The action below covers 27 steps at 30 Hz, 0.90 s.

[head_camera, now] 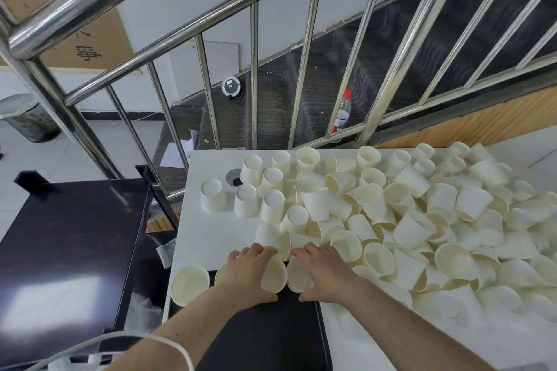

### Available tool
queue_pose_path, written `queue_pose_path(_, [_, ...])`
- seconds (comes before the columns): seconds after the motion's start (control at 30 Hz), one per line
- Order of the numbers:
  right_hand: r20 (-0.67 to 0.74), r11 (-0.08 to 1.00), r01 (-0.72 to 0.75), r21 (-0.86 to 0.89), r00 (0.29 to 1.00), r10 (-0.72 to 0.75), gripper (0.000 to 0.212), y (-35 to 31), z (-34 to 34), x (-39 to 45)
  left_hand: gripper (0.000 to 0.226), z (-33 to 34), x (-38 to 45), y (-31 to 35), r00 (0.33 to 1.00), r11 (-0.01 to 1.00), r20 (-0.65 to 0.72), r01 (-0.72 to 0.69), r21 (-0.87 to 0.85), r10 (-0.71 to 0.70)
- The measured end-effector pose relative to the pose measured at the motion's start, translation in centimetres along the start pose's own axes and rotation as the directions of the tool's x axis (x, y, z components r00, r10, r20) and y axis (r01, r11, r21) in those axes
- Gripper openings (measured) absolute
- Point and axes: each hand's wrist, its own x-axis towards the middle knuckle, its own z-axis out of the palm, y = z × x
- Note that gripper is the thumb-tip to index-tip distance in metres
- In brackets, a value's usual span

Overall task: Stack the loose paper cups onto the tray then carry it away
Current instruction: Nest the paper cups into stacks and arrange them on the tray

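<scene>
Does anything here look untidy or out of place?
Yes. The cream paper cups lie in a jumbled heap across the white table, many tipped on their sides. Only a few stand upright on the black tray.

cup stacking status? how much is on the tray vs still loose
Early. Done: a few upright cups stand at the far edge of the black tray, one at its left corner. In hand: left hand and right hand each grip a cup there. Left: the big loose pile covering the white table; carrying not begun.
</scene>
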Motion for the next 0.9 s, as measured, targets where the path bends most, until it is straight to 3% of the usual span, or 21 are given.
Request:
queue_pose_path(0.13, [-0.020, 0.999, 0.007, 0.036, 1.000, -0.007, 0.089, 0.2, -0.7, 0.0, 0.072, -0.3, -0.3, -0.5, 0.995, 0.997, -0.099, 0.011, -0.072, -0.018])
queue_pose_path(0.33, [-0.164, 0.999, 0.023, 0.048, 0.986, -0.014, 0.056, -0.4, -3.1, 1.8, 0.050, -1.7, -0.6, -1.8, 0.967, 0.984, -0.228, 0.076, -0.160, -0.111])
queue_pose_path(0.6, [-0.051, 0.996, 0.042, -0.080, 0.998, -0.046, 0.042, -3.4, -3.8, 6.9, 0.046, -3.3, -2.0, -5.1, 0.916, 0.940, -0.275, 0.224, -0.256, -0.293])
queue_pose_path(0.77, [-0.019, 0.997, 0.046, -0.061, 0.999, -0.048, 0.006, -4.4, -3.9, 8.4, 0.045, -3.3, -2.8, -7.0, 0.894, 0.910, -0.271, 0.266, -0.318, -0.356])
queue_pose_path(0.9, [-0.121, 0.999, 0.018, 0.028, 0.992, -0.015, 0.017, -4.4, -4.1, 9.5, 0.045, -3.2, -2.8, -7.5, 0.885, 0.896, -0.268, 0.281, -0.344, -0.380])
